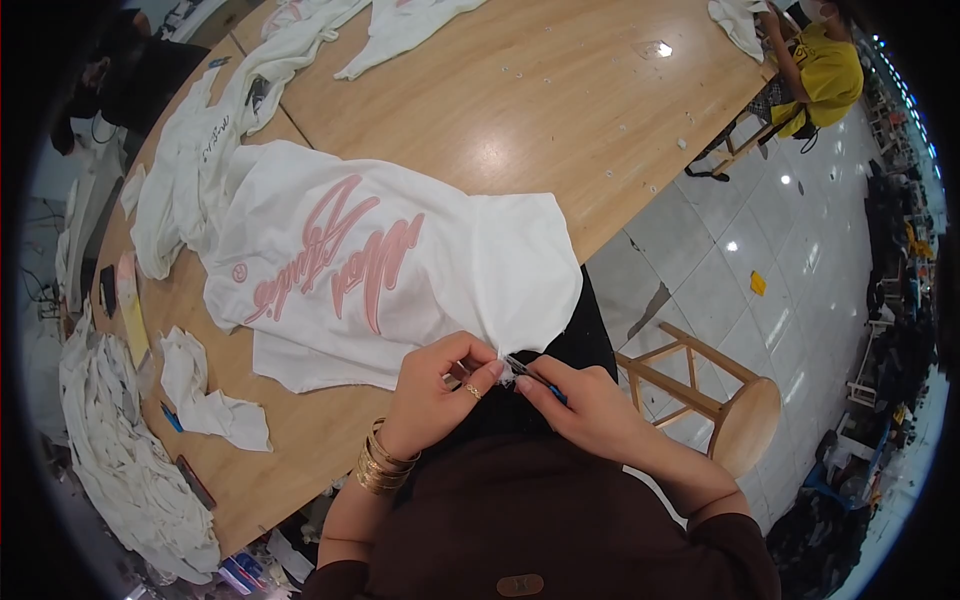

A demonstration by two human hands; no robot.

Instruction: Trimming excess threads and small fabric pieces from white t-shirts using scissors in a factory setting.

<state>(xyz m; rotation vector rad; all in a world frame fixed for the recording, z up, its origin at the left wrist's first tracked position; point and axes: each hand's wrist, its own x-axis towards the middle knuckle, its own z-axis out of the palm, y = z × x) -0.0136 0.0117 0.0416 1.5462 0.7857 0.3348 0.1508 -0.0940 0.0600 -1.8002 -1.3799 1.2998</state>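
Observation:
A white garment (440, 215) with large pink script lettering lies across the near part of the table and hangs partly over its edge. My left hand (443, 385), with a ring and several gold bangles at the wrist, pinches a gathered bit of the garment's near edge between thumb and fingers. Closed around a small pair of thread snips (545, 382) with a blue part, my right hand (590, 405) has the metal blades right at that pinched cloth. Whether the blades touch the fabric is too small to tell.
More white garments (205, 150) are spread along the table (480, 95). A white cloth piece (205, 390) and a blue pen-like item (172, 416) lie left, beside a heaped white pile (130, 450). A wooden stool (745, 425) stands right; a person in yellow (830, 75) sits far right.

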